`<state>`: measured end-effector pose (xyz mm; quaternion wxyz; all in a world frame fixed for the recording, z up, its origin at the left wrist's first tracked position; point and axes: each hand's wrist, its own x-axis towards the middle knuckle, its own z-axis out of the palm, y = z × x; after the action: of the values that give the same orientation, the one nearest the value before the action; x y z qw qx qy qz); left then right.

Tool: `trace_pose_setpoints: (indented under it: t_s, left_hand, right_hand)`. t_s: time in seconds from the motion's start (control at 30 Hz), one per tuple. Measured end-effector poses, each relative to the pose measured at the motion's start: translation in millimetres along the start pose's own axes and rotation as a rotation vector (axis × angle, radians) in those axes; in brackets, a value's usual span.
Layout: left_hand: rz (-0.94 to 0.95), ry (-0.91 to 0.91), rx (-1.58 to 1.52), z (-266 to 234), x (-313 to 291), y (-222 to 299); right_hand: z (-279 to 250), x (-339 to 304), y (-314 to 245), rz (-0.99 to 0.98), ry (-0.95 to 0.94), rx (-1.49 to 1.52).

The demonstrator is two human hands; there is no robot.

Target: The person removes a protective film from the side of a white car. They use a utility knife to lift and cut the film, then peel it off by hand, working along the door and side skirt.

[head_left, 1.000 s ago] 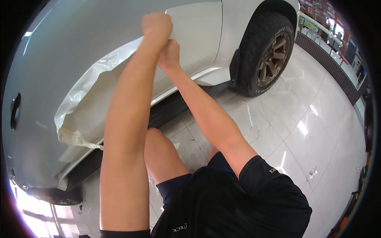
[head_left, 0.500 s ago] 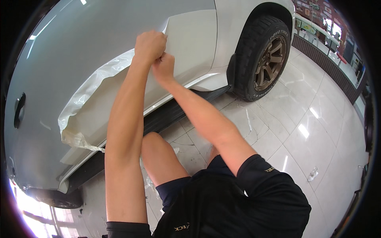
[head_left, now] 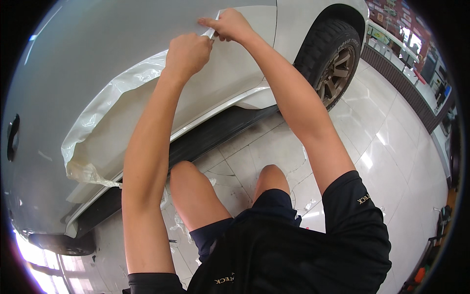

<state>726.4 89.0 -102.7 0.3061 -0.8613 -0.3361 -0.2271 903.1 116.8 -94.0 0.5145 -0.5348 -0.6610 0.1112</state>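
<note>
A grey film covers the upper side of the car door [head_left: 112, 44]. Its lower edge is peeled back as a wrinkled, shiny whitish strip [head_left: 115, 90], baring a pale lower panel [head_left: 220, 78]. My left hand [head_left: 188, 56] is closed around this strip near its forward end. Just ahead and farther from me, my right hand [head_left: 232, 25] pinches the film's edge, its thumb pointing left over the grey surface. A short taut piece of film shows between the two hands. Toward the rear, the strip's loose crumpled end [head_left: 93, 175] hangs over the lower sill.
Below the door runs a black running board [head_left: 210, 134], close to my knees. A wheel with bronze spokes [head_left: 340, 73] stands at the right. A black door handle [head_left: 13, 137] is at far left. Film scraps [head_left: 309, 205] lie on the tiled floor. A counter [head_left: 401, 73] stands back right.
My right hand has moved up and to the right, from beneath my left hand to the film's edge ahead of it. The left hand stays gripping, while the view has shifted slightly.
</note>
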Motion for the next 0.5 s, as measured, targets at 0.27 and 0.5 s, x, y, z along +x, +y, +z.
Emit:
trace_pose_setpoints:
  t_s: [0.27, 0.5]
  left_hand:
    - [0.126, 0.015, 0.093, 3.0, -8.0, -1.9]
    - [0.198, 0.000, 0.139, 7.0, -8.8, -1.7]
  right_hand:
    - [42.9, -32.9, 37.8, -0.077, 0.271, 0.322]
    - [55.0, -63.8, 34.3, -0.049, 0.334, 0.520]
